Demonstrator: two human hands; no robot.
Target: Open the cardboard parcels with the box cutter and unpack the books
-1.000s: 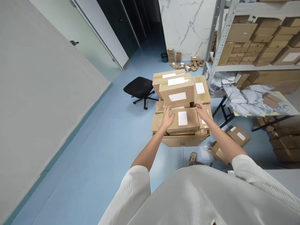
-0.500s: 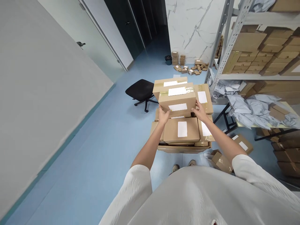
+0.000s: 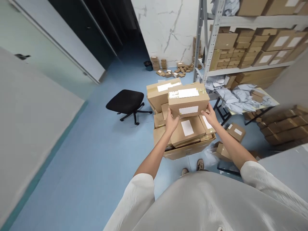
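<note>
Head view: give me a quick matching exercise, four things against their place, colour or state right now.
1. Front upper box
2. Swivel chair
3. Pale grey bags
4. Small boxes

A. heaped on a yellowish tabletop
B. stacked and scattered at the foot of the marbled wall
C. between the left hand and the right hand
D. black seat on a wheeled base

Right pairs: 1-C, 2-D, 3-A, 4-B
</note>
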